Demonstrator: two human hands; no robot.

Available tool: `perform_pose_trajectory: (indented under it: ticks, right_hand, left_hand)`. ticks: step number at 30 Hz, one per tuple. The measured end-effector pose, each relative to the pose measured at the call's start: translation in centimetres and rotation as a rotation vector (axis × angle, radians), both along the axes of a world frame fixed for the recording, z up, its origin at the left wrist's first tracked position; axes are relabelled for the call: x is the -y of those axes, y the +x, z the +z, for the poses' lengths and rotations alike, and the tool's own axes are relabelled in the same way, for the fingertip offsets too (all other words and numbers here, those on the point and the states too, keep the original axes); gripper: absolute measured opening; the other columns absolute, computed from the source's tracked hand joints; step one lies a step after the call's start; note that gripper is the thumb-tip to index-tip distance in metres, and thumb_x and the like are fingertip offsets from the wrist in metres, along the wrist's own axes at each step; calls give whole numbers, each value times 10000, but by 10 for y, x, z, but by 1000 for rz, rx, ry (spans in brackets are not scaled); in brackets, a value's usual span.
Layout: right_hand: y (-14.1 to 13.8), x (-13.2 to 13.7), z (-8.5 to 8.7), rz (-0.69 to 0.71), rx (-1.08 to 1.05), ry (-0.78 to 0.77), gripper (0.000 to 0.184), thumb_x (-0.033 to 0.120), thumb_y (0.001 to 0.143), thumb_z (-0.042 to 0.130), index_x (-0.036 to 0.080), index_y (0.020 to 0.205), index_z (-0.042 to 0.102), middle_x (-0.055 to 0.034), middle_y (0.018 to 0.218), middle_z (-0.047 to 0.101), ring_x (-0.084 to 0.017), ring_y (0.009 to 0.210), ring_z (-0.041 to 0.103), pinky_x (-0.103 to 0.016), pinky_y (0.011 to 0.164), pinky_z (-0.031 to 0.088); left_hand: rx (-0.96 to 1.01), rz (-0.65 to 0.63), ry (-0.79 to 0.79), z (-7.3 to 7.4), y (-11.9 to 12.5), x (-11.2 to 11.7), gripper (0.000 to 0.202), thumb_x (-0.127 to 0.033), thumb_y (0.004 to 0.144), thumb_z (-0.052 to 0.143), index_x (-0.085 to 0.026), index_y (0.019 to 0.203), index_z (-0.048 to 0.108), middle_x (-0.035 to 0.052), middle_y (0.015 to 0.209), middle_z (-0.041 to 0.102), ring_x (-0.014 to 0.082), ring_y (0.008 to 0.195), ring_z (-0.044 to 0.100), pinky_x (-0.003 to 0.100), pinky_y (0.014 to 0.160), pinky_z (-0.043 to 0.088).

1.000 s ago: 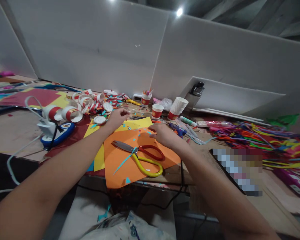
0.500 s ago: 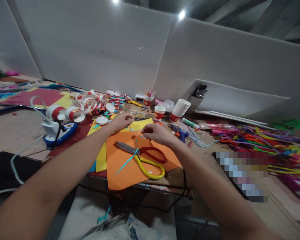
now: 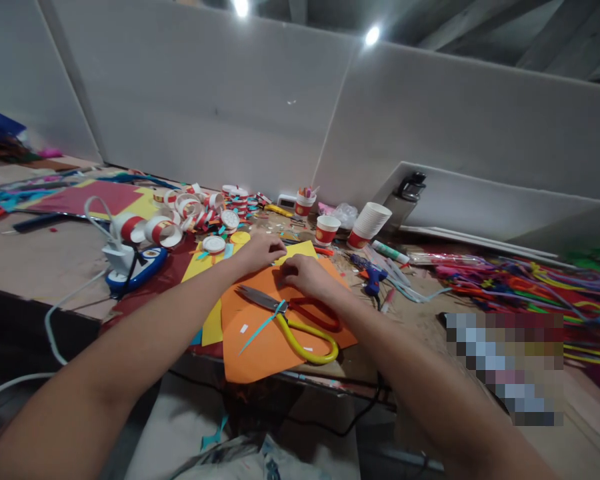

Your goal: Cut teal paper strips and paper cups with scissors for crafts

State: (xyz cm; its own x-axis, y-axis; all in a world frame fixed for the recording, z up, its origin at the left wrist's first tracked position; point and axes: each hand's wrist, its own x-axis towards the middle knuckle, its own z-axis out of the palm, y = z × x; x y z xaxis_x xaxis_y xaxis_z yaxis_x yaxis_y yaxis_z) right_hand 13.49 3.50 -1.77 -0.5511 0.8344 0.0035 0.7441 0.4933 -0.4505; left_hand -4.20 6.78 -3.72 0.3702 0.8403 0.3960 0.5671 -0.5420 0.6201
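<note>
My left hand (image 3: pixel 261 253) and my right hand (image 3: pixel 303 273) are close together over the far edge of an orange paper sheet (image 3: pixel 265 340), fingertips pinched towards each other. What they pinch is too small to make out. Just in front of my right hand, large scissors (image 3: pixel 290 319) with one red and one yellow handle lie on the orange sheet, and a thin teal paper strip (image 3: pixel 260 326) crosses their blades. A yellow sheet (image 3: pixel 205 267) lies under the orange one.
Cut red-and-white paper cup rings (image 3: pixel 180 213) crowd the table's left back. A stack of paper cups (image 3: pixel 367 224), a blue glue gun (image 3: pixel 373 277) and a heap of coloured pipe cleaners (image 3: pixel 530 287) lie to the right. A white plug and cable (image 3: pixel 117 257) sit at left.
Both hands have drawn together above the scissors. The right hand has moved left and its fingers have closed into a pinch near the left hand.
</note>
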Motion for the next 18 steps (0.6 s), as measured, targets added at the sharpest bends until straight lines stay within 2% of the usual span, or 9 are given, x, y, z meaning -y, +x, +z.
perform_pose_trajectory:
  ticks: [2, 3, 5, 8, 10, 12, 15, 16, 18]
  right_hand:
    - [-1, -1, 0, -10, -17, -17, 137, 63, 775, 628, 121, 861, 718, -47, 828, 709, -132, 741, 600, -226, 690, 423]
    - [-2, -1, 0, -17, -28, -22, 141, 50, 775, 615, 121, 851, 710, -44, 822, 709, -126, 729, 596, -222, 680, 421]
    - [-2, 1, 1, -31, -46, -26, 122, 56, 777, 615, 123, 841, 693, -41, 812, 703, -121, 712, 583, -220, 659, 414]
    - [-1, 6, 8, 8, -100, -64, 62, 116, 784, 648, 132, 841, 666, -17, 781, 676, -108, 687, 566, -210, 635, 414]
    - [3, 11, 17, 129, -207, -190, 64, 181, 799, 664, 139, 842, 645, 2, 771, 654, -95, 684, 558, -199, 640, 425]
    - [10, 16, 29, 278, -307, -393, 109, 228, 806, 665, 140, 865, 638, 5, 792, 645, -93, 706, 563, -201, 663, 439]
    - [18, 22, 43, 440, -247, -666, 261, 261, 776, 707, 146, 1006, 666, -10, 859, 669, -114, 768, 599, -221, 707, 467]
    - [20, 23, 46, 440, -216, -643, 268, 270, 790, 700, 146, 1025, 673, -18, 880, 677, -118, 785, 603, -225, 720, 469]
    - [19, 23, 46, 316, -182, -408, 221, 262, 840, 655, 139, 1021, 686, -32, 896, 683, -119, 788, 596, -227, 723, 460]
  left_hand:
    - [-38, -9, -7, 2, 4, 3, 147, -225, 806, 605, -183, 806, 746, 37, 776, 727, 157, 706, 622, 277, 699, 460]
    - [-48, 40, -14, 3, 3, 2, 143, -219, 803, 609, -183, 791, 747, 36, 765, 725, 161, 703, 622, 281, 704, 461]
    - [-42, 191, -8, 7, -6, -2, 149, -210, 803, 603, -170, 771, 743, 56, 774, 724, 182, 718, 629, 297, 716, 466]
    - [-13, 393, 19, 11, -33, -16, 210, -201, 831, 547, -126, 887, 736, 137, 890, 724, 250, 829, 651, 358, 777, 478]
    - [-96, 524, 44, 11, -52, -24, 219, -238, 818, 584, -148, 955, 730, 142, 973, 723, 271, 921, 658, 360, 840, 485]
    - [-248, 533, 46, 7, -64, -31, 327, -225, 819, 577, -162, 1118, 693, 155, 1136, 697, 286, 1079, 629, 362, 936, 463]
    - [-373, 504, -13, -2, -70, -37, 466, -139, 806, 542, -159, 1264, 624, 166, 1252, 654, 273, 1171, 596, 345, 995, 434]
    - [-382, 493, -28, -5, -70, -38, 480, -118, 796, 537, -161, 1266, 625, 166, 1245, 658, 269, 1166, 602, 337, 995, 434]
    - [-379, 469, -47, -9, -68, -39, 472, -101, 776, 548, -170, 1231, 652, 163, 1203, 680, 266, 1135, 622, 332, 985, 441]
